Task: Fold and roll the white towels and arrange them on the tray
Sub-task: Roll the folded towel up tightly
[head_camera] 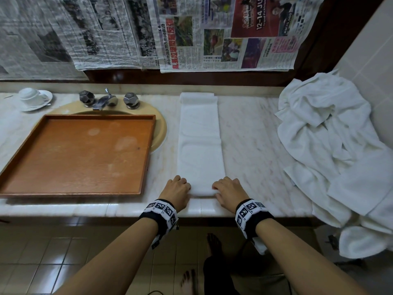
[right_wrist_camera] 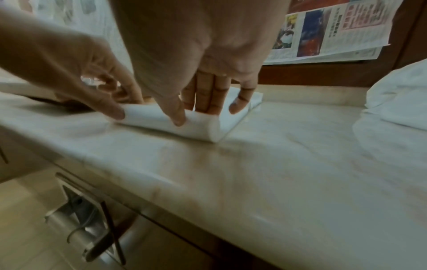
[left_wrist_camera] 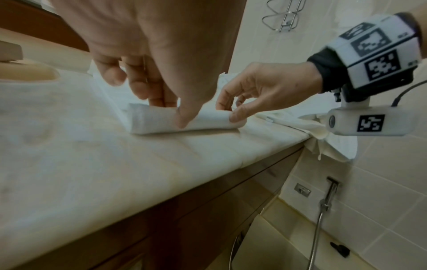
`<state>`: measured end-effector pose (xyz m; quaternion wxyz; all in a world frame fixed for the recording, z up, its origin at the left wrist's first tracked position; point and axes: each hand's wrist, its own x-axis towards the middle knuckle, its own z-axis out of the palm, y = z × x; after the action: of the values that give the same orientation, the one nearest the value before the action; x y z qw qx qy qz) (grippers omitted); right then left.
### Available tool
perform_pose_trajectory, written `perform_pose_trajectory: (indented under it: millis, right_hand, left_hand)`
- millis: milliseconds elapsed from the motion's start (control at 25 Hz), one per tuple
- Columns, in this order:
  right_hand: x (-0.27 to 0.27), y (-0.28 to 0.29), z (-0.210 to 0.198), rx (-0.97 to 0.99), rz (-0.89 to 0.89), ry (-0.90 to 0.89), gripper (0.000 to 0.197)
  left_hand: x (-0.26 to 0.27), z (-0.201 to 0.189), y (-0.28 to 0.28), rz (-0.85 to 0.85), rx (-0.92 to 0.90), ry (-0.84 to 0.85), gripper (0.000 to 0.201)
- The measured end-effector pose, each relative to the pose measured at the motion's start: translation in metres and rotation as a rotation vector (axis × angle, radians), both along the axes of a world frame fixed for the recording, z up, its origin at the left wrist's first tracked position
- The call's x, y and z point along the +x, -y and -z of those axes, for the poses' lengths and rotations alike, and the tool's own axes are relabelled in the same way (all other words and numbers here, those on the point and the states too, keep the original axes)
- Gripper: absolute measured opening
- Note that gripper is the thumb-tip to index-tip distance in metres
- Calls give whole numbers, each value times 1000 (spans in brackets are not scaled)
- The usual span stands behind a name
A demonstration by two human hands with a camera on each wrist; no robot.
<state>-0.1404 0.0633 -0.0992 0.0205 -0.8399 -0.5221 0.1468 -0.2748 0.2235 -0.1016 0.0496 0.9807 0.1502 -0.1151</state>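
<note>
One folded towel [head_camera: 200, 143] on the worktop [head_camera: 251, 145], long axis running from near edge to back wall, near end rolled up. Left hand [head_camera: 177, 191] and right hand [head_camera: 230, 191], grip of each clamped on that roll. One tray [head_camera: 70, 193] to the left, bare. One heap of towels [head_camera: 331, 145] at right. Only in wrist views: thumbs in front of the roll, fingers behind.

Both bare forearms reach forward side by side, each wrist wearing a black band with white marker blocks. The left hand [head_camera: 177, 191] and right hand [head_camera: 228, 191] curl thumbs and fingers around the rolled near end of the long folded white towel [head_camera: 200, 141], one at each end of the roll.
</note>
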Motion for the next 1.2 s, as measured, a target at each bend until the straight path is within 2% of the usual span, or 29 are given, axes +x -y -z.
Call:
perform_pose_trajectory:
  millis: [160, 280, 440, 560, 720, 800, 920, 1040, 1200]
  right_hand:
    - [5, -1, -15, -124, 63, -99, 24]
    - [11, -1, -18, -63, 183, -216, 15]
    - [12, -5, -10, -4, 221, -128, 2]
    - [3, -7, -2, 80, 173, -86, 11]
    - [-13, -5, 6, 139, 109, -76, 17]
    - [-14, -2, 7, 121, 91, -80, 29]
    - [-10, -3, 7, 92, 66, -55, 31]
    - [-7, -4, 6, 78, 49, -56, 29]
    - [-1, -5, 0, 19, 39, -125, 37]
  left_hand:
    - [-2, -7, -5, 11, -111, -29, 27]
    - [0, -11, -5, -43, -183, -6, 26]
    - [6, -10, -5, -97, -182, -3, 21]
    - [10, -5, 0, -144, -206, 93, 17]
    - [7, -1, 8, -143, -195, 129, 22]
    - [5, 1, 10, -129, -204, 147, 26]
    - [5, 4, 8, -88, -161, 111, 32]
    - [7, 3, 3, -5, -67, 72, 26]
    - [5, 2, -5, 74, -52, 13, 23]
